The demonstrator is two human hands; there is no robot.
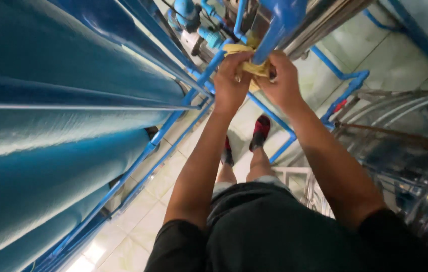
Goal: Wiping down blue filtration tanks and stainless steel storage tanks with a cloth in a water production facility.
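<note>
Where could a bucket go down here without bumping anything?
The pale tiled floor between the blue tanks and the person's feet is bare. It is crowded where both hands, left hand and right hand, grip a yellow cloth around blue pipes.

Large blue cylindrical tanks (58, 126) wall off the left; stacked clear plastic water bottles (405, 166) crowd the right. Between them, only a narrow strip of pale tiled floor (148, 216) stays open. Blue plastic pipes (274, 30) cross ahead.
</note>
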